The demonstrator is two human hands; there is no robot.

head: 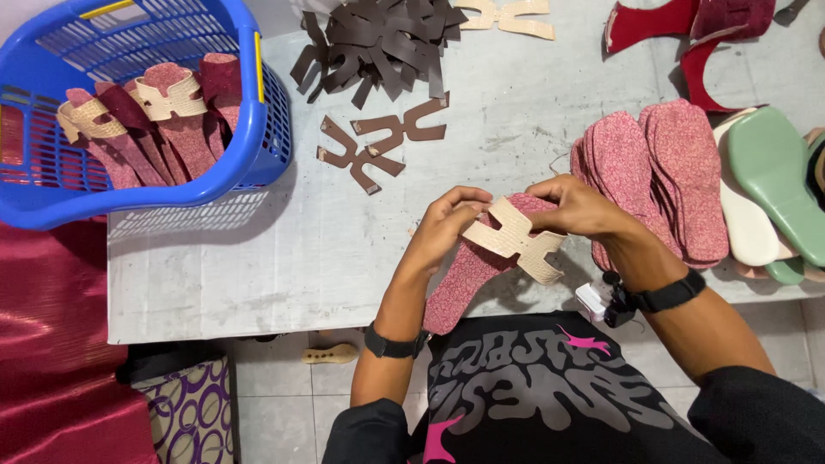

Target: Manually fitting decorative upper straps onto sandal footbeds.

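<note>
— Hands first: our left hand (pixel 447 225) pinches the left edge of the beige cross-shaped strap piece (pixel 516 239), and our right hand (pixel 577 209) closes on its upper right arm, so both grips are clamped on that 1 piece

— And the pink speckled insole (pixel 468 275)?

— Under the strap, held up with it just above the near edge of the grey table (pixel 258 258). Its long axis runs on a slant, toe up near our right fingers, heel down toward our left wrist and body. We cannot tell which fingers bear the insole itself

— So which hand is nearer what?

— Our left sits closer to the insole's middle and heel; our right covers the toe end. The strap lies across the insole, not along it

— Around us?

— Stack of pink insoles (pixel 662 172) just right of our right hand, brown strap cutouts (pixel 378 142) beyond, and a blue basket (pixel 249 129) of strapped insoles far left
</note>
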